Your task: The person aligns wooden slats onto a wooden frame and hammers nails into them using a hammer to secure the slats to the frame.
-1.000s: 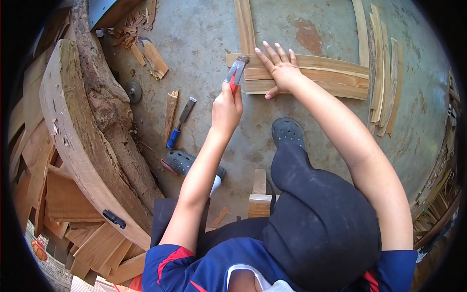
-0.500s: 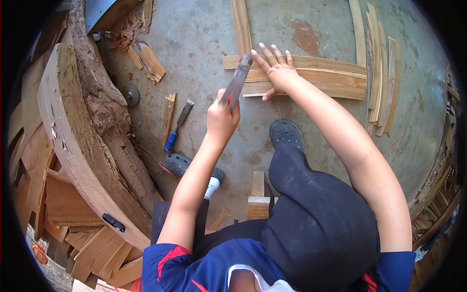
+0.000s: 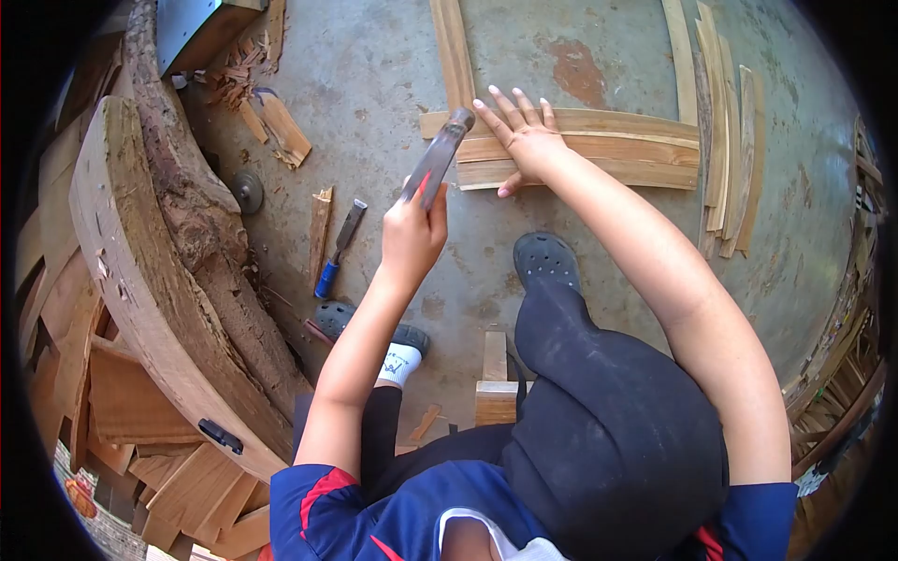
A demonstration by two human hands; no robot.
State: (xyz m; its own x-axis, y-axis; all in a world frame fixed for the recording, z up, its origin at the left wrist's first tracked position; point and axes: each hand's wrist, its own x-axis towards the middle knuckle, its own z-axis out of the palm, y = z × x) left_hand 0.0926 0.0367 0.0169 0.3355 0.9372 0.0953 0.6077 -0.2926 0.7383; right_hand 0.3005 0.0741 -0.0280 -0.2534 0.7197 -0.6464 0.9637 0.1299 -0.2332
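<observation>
My left hand is wrapped around a hammer, whose metal head is raised near the left end of some wooden boards. Flat on those boards rests my right hand, fingers spread and thumb toward me. The boards lie side by side across the floor, under my palm. A long wooden piece meets their left end, and another upright strip meets the right end. The hammer's handle is mostly hidden by my left fist.
A blue-handled chisel and a wood sliver lie on the floor at left. Beyond them are a thick log, wood chips and a metal disc. Several thin strips lie at right. A small wood block sits between my legs.
The hammer and my left hand have shifted slightly left and down toward me. My right hand stays spread on the boards. The whole view has tilted a little.
</observation>
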